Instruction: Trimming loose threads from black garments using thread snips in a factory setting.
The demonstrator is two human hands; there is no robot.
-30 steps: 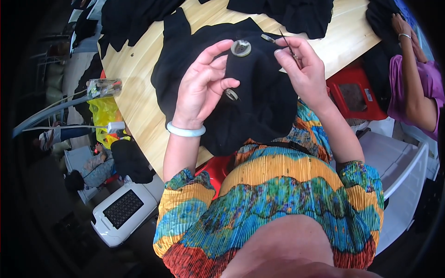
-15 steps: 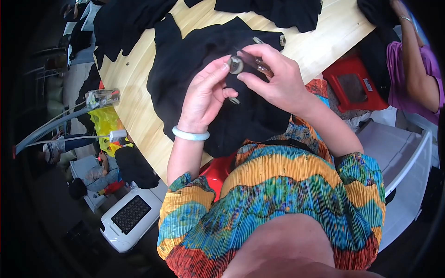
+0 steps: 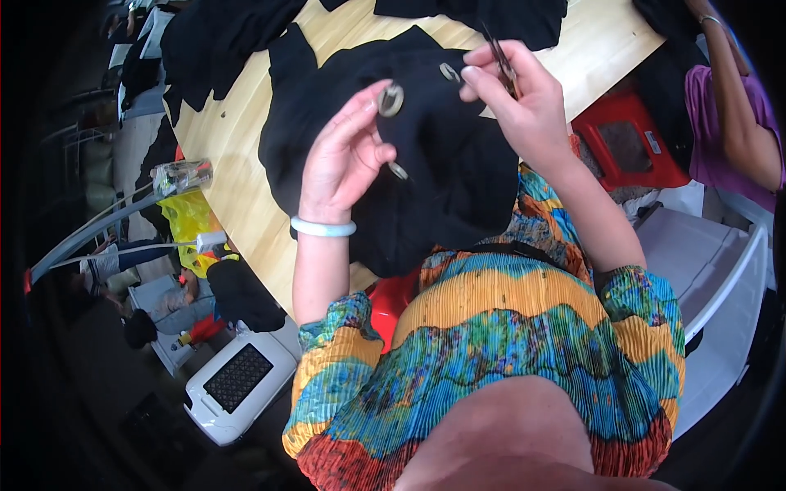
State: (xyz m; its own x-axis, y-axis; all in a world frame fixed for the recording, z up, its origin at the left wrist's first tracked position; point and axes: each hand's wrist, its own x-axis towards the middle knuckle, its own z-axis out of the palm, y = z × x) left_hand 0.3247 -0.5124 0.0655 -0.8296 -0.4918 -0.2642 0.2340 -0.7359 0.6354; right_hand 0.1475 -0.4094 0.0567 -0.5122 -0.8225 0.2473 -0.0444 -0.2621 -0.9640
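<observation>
My left hand is raised over a black garment that lies on the table. Its thumb and fingers are closed on a round, pale-rimmed button. Just below the fingers a second button shows against the black cloth. My right hand is up to the right, wrapped round dark, narrow thread snips with points upward. A third button shows on the cloth just left of its fingertips. Whether the buttons are sewn to the garment cannot be made out.
More black garments lie along the far side of the wooden table. A clear container and a yellow bag are at its left edge. To the right are a red stool, a grey-white bin and a person in purple.
My hands have moved apart: the right, with the snips, went up and right, away from the button, and the snips now point more upward. My left hand shifted slightly left with the button.
</observation>
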